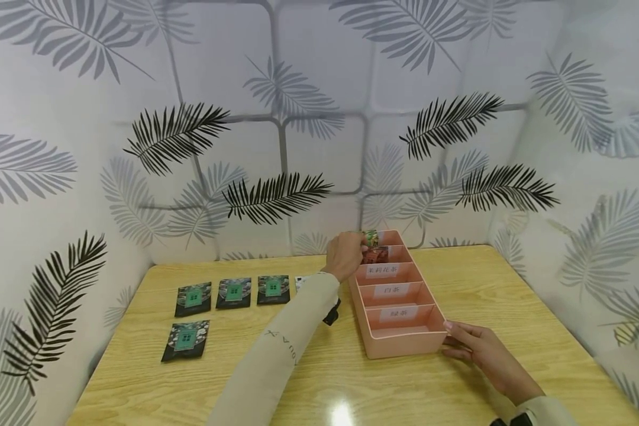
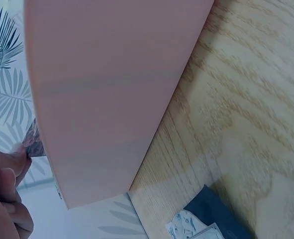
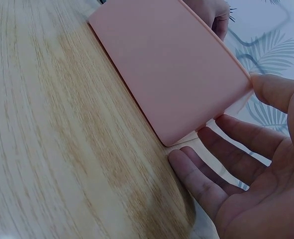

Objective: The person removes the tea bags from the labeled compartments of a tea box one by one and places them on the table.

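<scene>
A long pink divided box point(image 1: 404, 346) stands on the table, its compartments carrying white labels with printed characters. At its far left side, my left hand point(image 1: 346, 254) pinches a dark reddish tea packet point(image 2: 35, 142) between thumb and fingers, at the box's rim. In the head view this tea packet point(image 1: 375, 255) shows over the second compartment from the back. A green and gold packet point(image 1: 371, 238) is in the rearmost compartment. My right hand point(image 1: 471, 349) holds the box's near right corner, thumb on the rim and fingers around the side point(image 3: 216, 94). The three nearest compartments hold nothing.
On the wooden table point(image 1: 245, 367), left of the box, lie several dark packets with green labels, among them one packet point(image 1: 186, 340) nearer the front. Another packet point(image 1: 300, 281) is partly hidden behind my left arm. A leaf-patterned wall covering point(image 1: 319, 148) encloses the table's back and sides.
</scene>
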`<state>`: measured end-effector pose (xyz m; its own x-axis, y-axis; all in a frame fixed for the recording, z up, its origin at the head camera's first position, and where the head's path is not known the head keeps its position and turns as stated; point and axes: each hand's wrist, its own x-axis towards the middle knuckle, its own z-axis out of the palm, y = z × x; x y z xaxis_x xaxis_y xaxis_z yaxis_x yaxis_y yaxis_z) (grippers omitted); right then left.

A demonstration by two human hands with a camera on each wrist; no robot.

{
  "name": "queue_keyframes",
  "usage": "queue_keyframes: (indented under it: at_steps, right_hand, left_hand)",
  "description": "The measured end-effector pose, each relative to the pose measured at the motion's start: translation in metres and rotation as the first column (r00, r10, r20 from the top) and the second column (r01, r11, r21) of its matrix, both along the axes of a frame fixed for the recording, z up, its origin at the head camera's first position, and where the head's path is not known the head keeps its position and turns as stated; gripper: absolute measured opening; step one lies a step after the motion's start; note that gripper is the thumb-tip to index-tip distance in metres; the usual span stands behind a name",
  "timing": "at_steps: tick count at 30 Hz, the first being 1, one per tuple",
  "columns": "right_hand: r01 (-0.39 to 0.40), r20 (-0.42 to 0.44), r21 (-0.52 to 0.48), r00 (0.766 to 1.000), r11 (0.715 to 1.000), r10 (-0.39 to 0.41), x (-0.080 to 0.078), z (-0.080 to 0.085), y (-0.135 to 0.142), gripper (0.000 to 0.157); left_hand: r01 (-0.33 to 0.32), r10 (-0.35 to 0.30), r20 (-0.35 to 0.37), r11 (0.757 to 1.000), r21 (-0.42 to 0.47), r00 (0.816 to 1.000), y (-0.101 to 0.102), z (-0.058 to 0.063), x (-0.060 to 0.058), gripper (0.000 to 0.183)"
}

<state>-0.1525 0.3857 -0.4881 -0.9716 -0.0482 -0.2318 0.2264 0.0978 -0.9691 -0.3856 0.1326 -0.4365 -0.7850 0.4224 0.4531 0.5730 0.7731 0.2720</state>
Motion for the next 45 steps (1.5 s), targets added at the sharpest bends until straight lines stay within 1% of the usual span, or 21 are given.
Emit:
queue_keyframes:
  at_steps: [4,8,12,15,19,23,28,31,35,45]
  right_hand:
    - [-0.009,-0.005,-0.009,1.000,1.000,0.009,-0.001,-0.001,-0.002,0.070]
    - [-0.015,-0.011,-0.020,1.000,1.000,0.015,-0.002,-0.001,-0.003,0.069]
    - [-0.017,-0.012,-0.020,1.000,1.000,0.016,-0.002,-0.001,-0.004,0.067]
    - [-0.010,-0.015,-0.019,1.000,1.000,0.010,-0.002,-0.001,-0.005,0.067]
    - [0.001,-0.012,-0.014,1.000,1.000,-0.001,-0.003,-0.001,-0.006,0.067]
    - [0.013,-0.007,-0.009,1.000,1.000,-0.013,-0.004,-0.002,-0.007,0.068]
    - [0.020,-0.013,-0.011,1.000,1.000,-0.021,-0.004,-0.001,-0.008,0.066]
    - [0.027,-0.018,-0.010,0.999,1.000,-0.027,-0.004,-0.001,-0.009,0.066]
    - [0.036,-0.020,-0.012,0.999,0.999,-0.037,-0.004,-0.002,-0.011,0.067]
    - [0.033,-0.007,-0.003,0.999,0.999,-0.033,-0.002,-0.002,-0.010,0.070]
  left_hand:
    - [-0.008,0.007,-0.002,1.000,-0.018,1.000,-0.006,0.001,0.001,0.015]
    - [-0.013,0.014,0.041,1.000,-0.017,0.999,-0.012,0.004,0.002,0.018]
    - [-0.009,0.007,0.096,1.000,0.013,0.995,-0.019,0.007,0.003,0.018]
    - [-0.004,-0.002,0.102,0.998,0.058,0.995,-0.025,0.010,0.003,0.016]
    - [0.001,-0.013,0.081,0.990,0.141,0.997,-0.032,0.012,0.002,0.014]
    - [0.023,-0.037,0.062,0.977,0.214,0.997,-0.039,0.015,0.003,0.014]
    - [0.048,-0.062,0.048,0.965,0.257,0.997,-0.046,0.020,0.006,0.014]
    - [0.057,-0.068,0.035,0.964,0.259,0.997,-0.050,0.024,0.010,0.015]
    - [0.070,-0.076,0.015,0.968,0.240,0.997,-0.056,0.027,0.014,0.014]
    - [0.132,-0.133,-0.012,0.964,0.229,0.991,-0.074,0.030,0.027,0.015]
